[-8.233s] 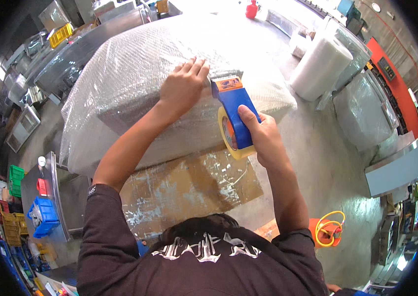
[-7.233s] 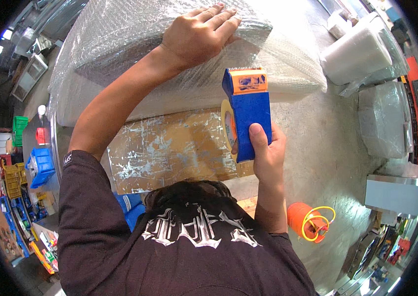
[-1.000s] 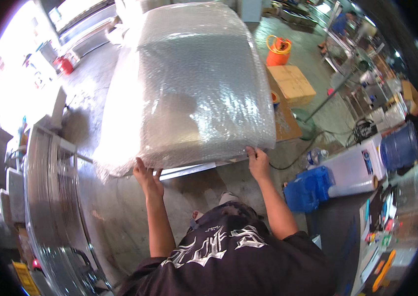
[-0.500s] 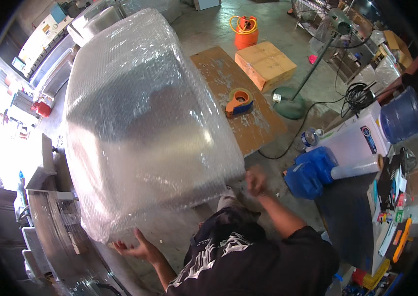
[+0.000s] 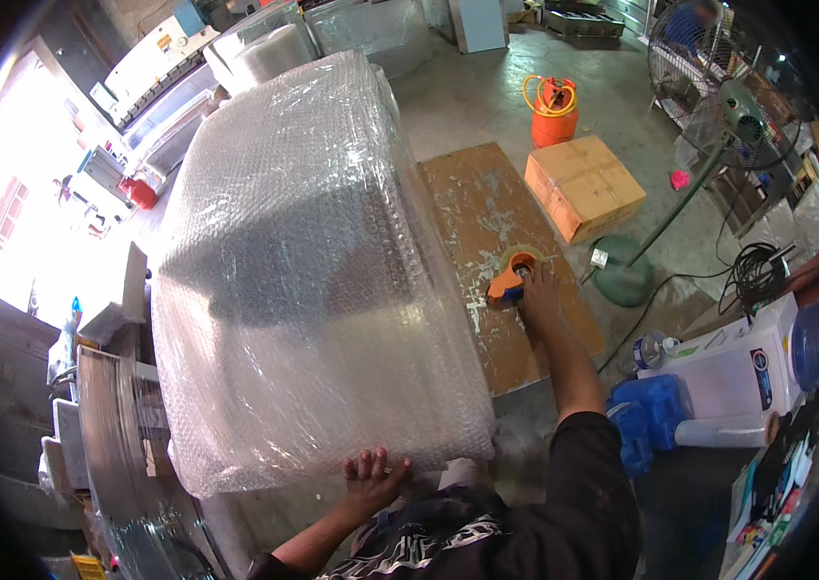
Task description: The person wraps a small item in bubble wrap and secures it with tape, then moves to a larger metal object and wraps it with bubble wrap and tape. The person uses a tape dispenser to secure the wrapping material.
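Observation:
A large boxy item wrapped in bubble wrap (image 5: 322,358) stands in front of me, its shiny surface seen through the clear film. My left hand (image 5: 371,483) rests at its near edge, fingers spread and laid against the wrap. On the brown board (image 5: 462,198) to the right of the wrapped item sits an orange and blue tape dispenser (image 5: 506,283). My right hand (image 5: 538,295) has reached it and closes around its right side. The fingers partly hide the dispenser.
Beyond the board are a cardboard box (image 5: 583,188) and an orange gas cylinder (image 5: 554,116). A standing fan (image 5: 740,111) with a green base is at the right. Blue jugs (image 5: 651,406) and a roll of clear film (image 5: 726,430) lie nearer. Metal sheets (image 5: 114,425) stand at the left.
My right hand has gone from the wrapped item's near right corner out to the tape dispenser. My left hand has shifted right onto the near edge. The view has shifted too.

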`<state>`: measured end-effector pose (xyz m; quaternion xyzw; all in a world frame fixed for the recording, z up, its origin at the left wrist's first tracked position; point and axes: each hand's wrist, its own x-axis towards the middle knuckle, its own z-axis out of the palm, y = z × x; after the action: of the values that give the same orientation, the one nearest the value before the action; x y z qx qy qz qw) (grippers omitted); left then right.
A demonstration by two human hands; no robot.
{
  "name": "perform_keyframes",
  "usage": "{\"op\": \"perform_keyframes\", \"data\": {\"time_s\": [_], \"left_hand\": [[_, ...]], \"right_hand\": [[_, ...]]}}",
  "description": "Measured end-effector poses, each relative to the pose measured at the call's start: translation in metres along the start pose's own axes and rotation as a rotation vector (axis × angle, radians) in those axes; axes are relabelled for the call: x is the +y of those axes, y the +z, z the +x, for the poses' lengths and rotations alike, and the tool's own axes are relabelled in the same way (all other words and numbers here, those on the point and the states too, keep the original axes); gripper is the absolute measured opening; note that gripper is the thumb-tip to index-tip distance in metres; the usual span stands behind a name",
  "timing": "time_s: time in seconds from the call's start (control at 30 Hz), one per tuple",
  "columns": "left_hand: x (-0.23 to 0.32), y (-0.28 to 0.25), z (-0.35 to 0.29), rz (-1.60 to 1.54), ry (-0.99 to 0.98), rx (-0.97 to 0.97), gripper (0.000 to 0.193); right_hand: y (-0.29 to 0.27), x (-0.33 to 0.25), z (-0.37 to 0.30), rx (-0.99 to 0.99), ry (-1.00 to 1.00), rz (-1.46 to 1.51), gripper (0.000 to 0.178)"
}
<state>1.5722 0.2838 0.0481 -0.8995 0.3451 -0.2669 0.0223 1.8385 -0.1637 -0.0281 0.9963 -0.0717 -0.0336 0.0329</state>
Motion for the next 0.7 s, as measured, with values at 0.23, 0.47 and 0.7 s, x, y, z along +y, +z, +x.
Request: {"op": "perform_keyframes", "data": {"time_s": [0.23, 0.47, 0.7], "left_hand": [[-0.004, -0.015, 0.024, -0.164, 0.075, -0.097, 0.076], [-0.072, -0.14, 0.03, -1.154, -0.068, -0.29, 0.068], [-0.074, -0.159, 0.046, -1.829, -0.173, -0.715, 0.064]], "right_hand": [[0.001, 0.011, -0.114, 0.143, -0.006, 0.432, 0.049], [-0.089, -0.052, -0.386, 0.463, 0.661, 1.493, 0.053], [-0.189, -0.182, -0.561, 0.328, 0.504, 1.359, 0.057]]}}
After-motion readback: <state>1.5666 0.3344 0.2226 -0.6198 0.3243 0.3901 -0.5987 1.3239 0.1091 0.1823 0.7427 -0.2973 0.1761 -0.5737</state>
